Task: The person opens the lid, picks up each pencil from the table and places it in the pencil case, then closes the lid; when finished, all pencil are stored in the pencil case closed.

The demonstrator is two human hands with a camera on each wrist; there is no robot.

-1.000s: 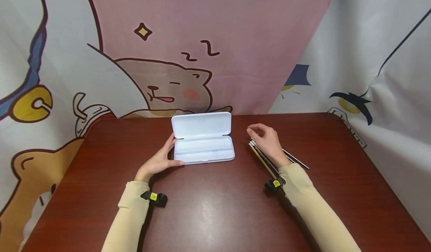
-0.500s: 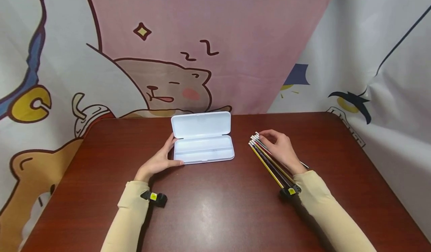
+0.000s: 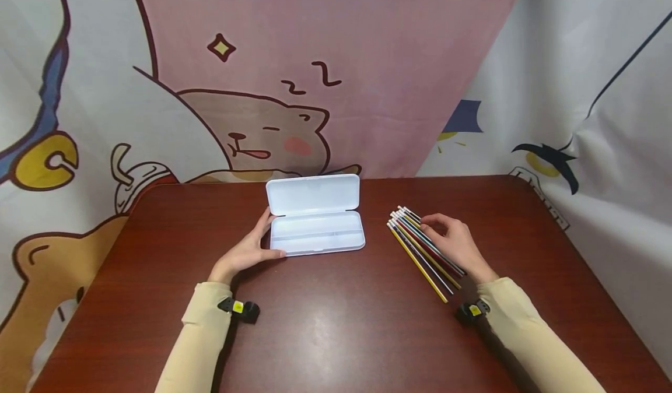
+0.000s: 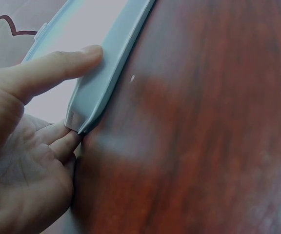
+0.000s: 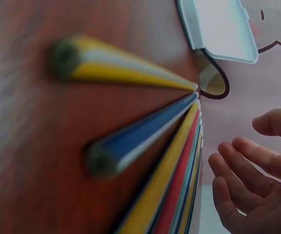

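Observation:
A white pencil case (image 3: 317,245) lies with its lid raised at the back middle of the table in the head view. My left hand (image 3: 245,255) holds its left end, thumb on the front wall (image 4: 94,80) and the other fingers at the end and rear. Right of the case, several pencils (image 3: 418,264) lie in a loose fan, white ends away from me; yellow, blue and red ones show in the right wrist view. Over the fan's right side is my right hand (image 3: 454,246), its fingers loosely bent with nothing between them.
The brown wooden table (image 3: 325,334) carries the case and pencils. A printed cloth (image 3: 367,60) with cartoon animals hangs along its back edge and at both sides. Each wrist wears a small black camera (image 3: 241,309).
My right hand has moved right and toward me, off the pencils' white ends, uncovering more of the fan, now more gathered together. My left hand and the case have stayed put.

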